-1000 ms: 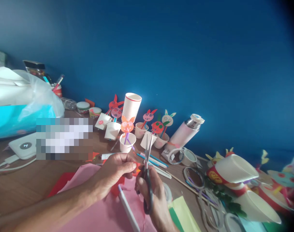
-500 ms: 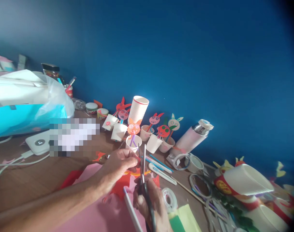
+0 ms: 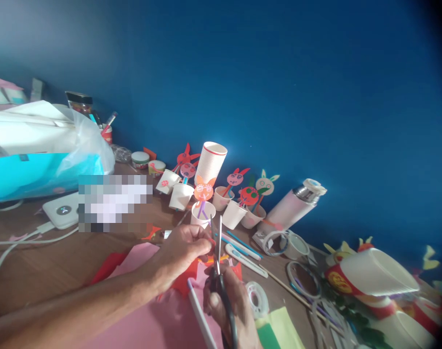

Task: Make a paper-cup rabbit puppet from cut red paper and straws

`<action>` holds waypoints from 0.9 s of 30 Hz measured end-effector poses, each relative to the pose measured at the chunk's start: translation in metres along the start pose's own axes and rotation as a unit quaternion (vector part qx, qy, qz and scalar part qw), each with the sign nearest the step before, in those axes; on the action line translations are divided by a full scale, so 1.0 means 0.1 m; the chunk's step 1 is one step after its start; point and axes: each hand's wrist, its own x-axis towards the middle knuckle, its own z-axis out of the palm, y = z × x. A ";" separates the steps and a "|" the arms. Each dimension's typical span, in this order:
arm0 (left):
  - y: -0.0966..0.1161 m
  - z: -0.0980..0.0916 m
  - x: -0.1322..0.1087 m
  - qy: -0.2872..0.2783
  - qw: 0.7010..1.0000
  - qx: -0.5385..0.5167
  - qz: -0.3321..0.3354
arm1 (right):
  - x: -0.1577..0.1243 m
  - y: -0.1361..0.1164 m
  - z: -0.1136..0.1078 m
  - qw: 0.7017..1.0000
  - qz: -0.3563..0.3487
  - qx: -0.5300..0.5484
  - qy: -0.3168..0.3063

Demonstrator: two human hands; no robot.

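My right hand [image 3: 228,300] grips a pair of black-handled scissors [image 3: 218,261], blades pointing up and slightly apart. Just left of the blades, my left hand [image 3: 192,242] pinches a small piece of red paper [image 3: 213,241], mostly hidden by the fingers. Beneath both hands lie a large pink paper sheet [image 3: 141,315] and orange-red paper scraps [image 3: 181,281]. A white stick-like strip [image 3: 201,310] rests on the pink sheet, beside my right hand. Right behind the blades stands a white paper cup [image 3: 202,213] bearing an orange animal-face cutout [image 3: 203,191].
Several more cups with paper animal faces [image 3: 234,177] line the blue wall, by a cup stack [image 3: 211,162]. A pink thermos [image 3: 290,208] leans rightward. On the right are a utility knife [image 3: 246,260], tape roll [image 3: 257,300] and red-white cups [image 3: 373,271]. A white power bank [image 3: 61,211] lies left.
The whole view has shifted slightly, so things sit a little further right. Both hands keep nearly the same pose, with the scissor blades still slightly apart beside the red paper.
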 end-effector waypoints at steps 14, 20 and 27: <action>-0.03 -0.03 0.02 -0.025 1.000 0.013 -0.006 | 0.00 0.05 0.00 0.999 -0.013 0.029 -0.002; -0.05 -0.03 0.01 -0.026 1.000 0.017 -0.001 | -0.02 0.00 0.00 1.000 0.003 0.026 0.009; -0.06 -0.03 0.00 -0.026 0.999 0.023 -0.005 | -0.04 0.00 0.03 0.999 0.011 0.034 0.022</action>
